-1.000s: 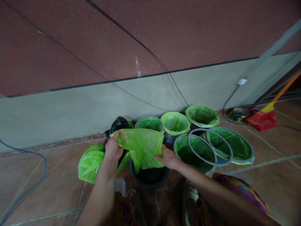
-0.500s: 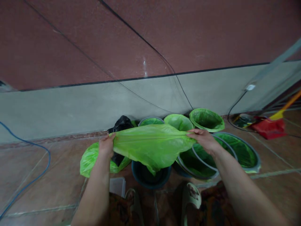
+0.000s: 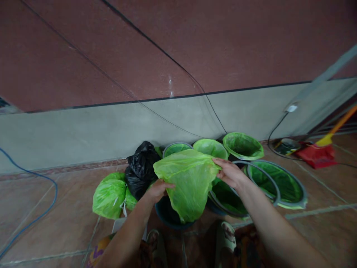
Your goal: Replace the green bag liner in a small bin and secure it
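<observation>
Both hands hold a light green plastic bag (image 3: pixel 189 182) by its mouth above a dark, unlined bin (image 3: pixel 167 217) on the floor. My left hand (image 3: pixel 157 190) grips the near edge of the bag's opening, and my right hand (image 3: pixel 230 173) grips the far right edge. The bag hangs down in a point over the bin and hides most of the bin's rim.
Several bins lined with green bags (image 3: pixel 242 145) stand along the wall to the right, with a loose grey ring (image 3: pixel 256 178) on top. A black bag (image 3: pixel 142 165) and a full green bag (image 3: pixel 110 195) lie left. A red dustpan (image 3: pixel 316 156) sits far right, a blue cable (image 3: pixel 41 201) left.
The bag was stretched flat and wide between my hands; now my left hand has moved right and lower, the bag's mouth is rounder and the bag hangs down.
</observation>
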The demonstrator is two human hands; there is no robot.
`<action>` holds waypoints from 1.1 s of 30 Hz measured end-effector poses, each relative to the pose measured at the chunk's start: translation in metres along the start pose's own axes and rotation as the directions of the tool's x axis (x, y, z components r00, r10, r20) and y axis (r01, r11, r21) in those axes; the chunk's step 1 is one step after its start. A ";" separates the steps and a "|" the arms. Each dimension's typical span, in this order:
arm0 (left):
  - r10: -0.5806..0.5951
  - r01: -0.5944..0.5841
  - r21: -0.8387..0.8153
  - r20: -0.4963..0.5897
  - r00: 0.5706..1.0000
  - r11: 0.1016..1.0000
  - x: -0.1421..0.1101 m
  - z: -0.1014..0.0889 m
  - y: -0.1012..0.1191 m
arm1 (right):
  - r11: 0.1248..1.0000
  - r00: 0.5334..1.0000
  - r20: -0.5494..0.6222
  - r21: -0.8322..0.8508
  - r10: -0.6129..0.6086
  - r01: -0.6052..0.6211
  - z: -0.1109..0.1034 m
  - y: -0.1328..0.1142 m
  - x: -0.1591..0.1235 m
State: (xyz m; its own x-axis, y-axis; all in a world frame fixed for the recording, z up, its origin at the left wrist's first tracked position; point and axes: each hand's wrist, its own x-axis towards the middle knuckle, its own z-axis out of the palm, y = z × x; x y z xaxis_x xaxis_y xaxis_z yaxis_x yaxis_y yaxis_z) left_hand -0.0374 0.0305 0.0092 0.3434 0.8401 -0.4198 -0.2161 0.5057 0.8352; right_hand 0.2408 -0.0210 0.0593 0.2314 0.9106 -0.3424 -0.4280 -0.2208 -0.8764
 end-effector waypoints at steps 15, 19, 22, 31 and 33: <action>-0.024 -0.026 -0.154 -0.313 0.950 0.988 0.009 -0.029 0.044 | 0.996 0.973 -0.214 -0.027 -0.090 0.086 -0.005 -0.004 0.001; -0.039 -0.020 -0.184 -0.313 0.949 0.983 0.007 -0.024 0.046 | 0.880 0.946 -0.125 -0.420 -0.298 0.222 0.004 0.012 0.006; -0.039 -0.022 -0.199 -0.296 0.954 0.980 0.004 -0.022 0.050 | 0.698 0.945 0.000 -0.674 -0.328 0.243 0.006 0.032 0.014; -0.072 0.048 -0.191 -0.119 0.990 0.980 -0.011 -0.007 0.060 | 0.231 0.946 0.056 -0.964 -0.320 0.136 0.018 0.095 0.031; -0.068 0.052 -0.197 -0.074 0.995 0.979 -0.013 -0.004 0.063 | 0.174 0.952 0.071 -0.977 -0.298 0.127 0.019 0.096 0.033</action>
State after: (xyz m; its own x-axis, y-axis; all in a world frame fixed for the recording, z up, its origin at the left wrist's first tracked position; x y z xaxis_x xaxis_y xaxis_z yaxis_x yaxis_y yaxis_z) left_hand -0.0592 0.0518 0.0658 0.2889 0.8160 -0.5007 -0.3738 0.5776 0.7257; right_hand 0.1904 -0.0053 -0.0298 0.2862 0.9573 -0.0405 0.8082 -0.2639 -0.5264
